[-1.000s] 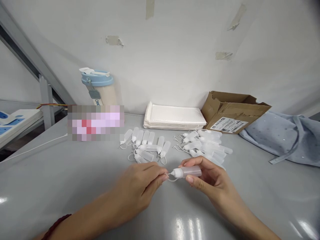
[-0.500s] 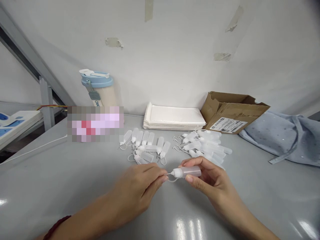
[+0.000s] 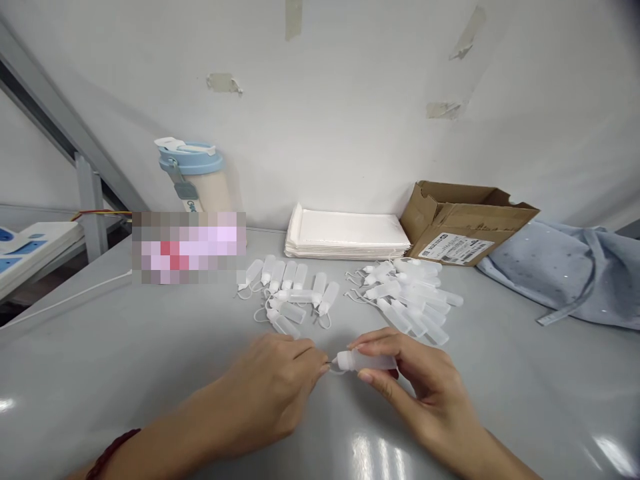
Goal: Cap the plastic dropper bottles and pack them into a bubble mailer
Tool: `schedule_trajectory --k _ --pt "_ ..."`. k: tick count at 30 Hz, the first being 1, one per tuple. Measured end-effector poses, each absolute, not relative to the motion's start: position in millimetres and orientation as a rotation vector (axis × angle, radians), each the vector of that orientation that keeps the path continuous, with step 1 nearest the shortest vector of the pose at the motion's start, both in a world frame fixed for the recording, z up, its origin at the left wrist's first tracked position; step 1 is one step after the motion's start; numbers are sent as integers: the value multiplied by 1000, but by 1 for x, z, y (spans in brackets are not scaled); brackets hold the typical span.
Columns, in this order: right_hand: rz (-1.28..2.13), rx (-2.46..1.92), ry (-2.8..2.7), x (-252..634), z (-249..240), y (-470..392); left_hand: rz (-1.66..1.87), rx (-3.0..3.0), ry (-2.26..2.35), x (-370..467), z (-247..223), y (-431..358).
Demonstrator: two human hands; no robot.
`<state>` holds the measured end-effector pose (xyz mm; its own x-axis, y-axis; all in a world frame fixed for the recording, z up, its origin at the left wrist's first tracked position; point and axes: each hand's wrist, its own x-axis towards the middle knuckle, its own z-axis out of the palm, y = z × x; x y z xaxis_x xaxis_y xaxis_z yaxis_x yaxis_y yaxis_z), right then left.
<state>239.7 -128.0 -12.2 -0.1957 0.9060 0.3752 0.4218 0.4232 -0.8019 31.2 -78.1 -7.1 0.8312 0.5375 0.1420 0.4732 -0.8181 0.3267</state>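
A small translucent bottle (image 3: 373,361) lies nearly level above the counter (image 3: 165,347), its white cap (image 3: 345,361) pointing left and a thin strap looping beneath. The right hand (image 3: 430,387) grips the bottle's body between thumb and fingers. The left hand (image 3: 280,383) pinches a thin pin (image 3: 328,362) at the nozzle, mostly hidden by its fingertips. Just beyond the hands, similar bottles lie in a spread-out group (image 3: 301,296) on the left and a heaped pile (image 3: 415,295) on the right. Behind them a stack of white padded envelopes (image 3: 353,230) sits against the wall, next to an open cardboard box (image 3: 485,230) with a label. Grey-blue cloth (image 3: 560,273) is bunched at far right. At back left, a blue-lidded tumbler (image 3: 205,187) stands behind a pixelated pink object (image 3: 210,243).
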Motion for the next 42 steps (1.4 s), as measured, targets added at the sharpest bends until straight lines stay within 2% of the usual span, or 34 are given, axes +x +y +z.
schedule_trajectory --k 11,20,42 --pt "736 -1170 -1804 238 -15 -130 341 2734 732 31 -11 -77" --pt "861 -1288 -1596 244 -11 -125 719 2545 828 29 -12 -71" --pt "978 -1268 -1519 237 -22 -129 724 2545 730 28 -16 -77"
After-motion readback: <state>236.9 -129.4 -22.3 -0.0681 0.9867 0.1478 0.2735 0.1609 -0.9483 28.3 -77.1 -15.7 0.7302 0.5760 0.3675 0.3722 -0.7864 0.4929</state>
